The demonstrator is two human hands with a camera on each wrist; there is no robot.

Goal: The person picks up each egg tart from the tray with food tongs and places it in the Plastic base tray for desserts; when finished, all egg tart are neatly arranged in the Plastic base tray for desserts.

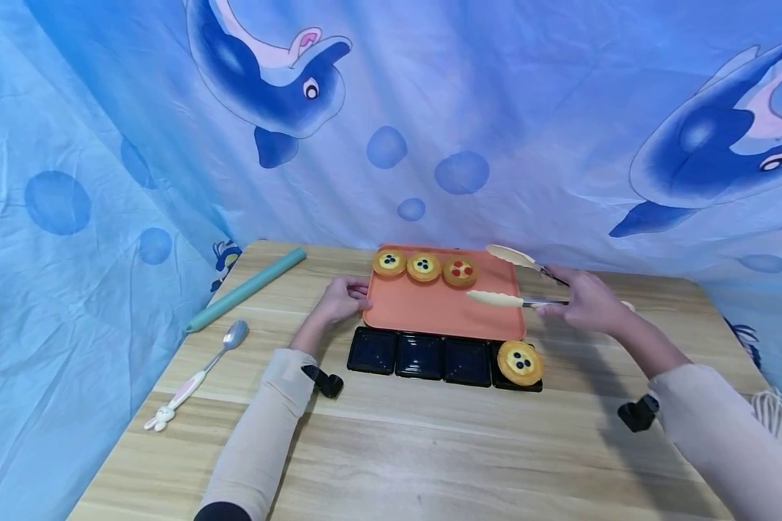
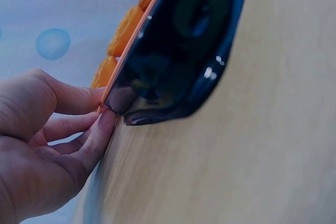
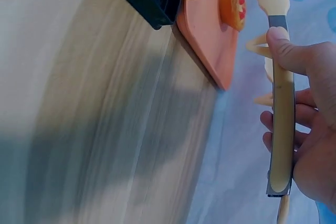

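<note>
My right hand grips a pair of cream-tipped tongs, whose two arms stand apart over the right part of an orange tray. At the tray's left edge, my left hand pinches the rim between thumb and fingers, plainly seen in the left wrist view. Along the tray's back sit two tarts with dark berries and a tart with red toppings. In front of the tray lies a row of black square dishes. Another berry tart sits on the rightmost one.
On the left of the wooden table lie a green rolling pin and a spoon with a rabbit handle. A white cord bundle is at the right edge. A blue dolphin curtain hangs behind.
</note>
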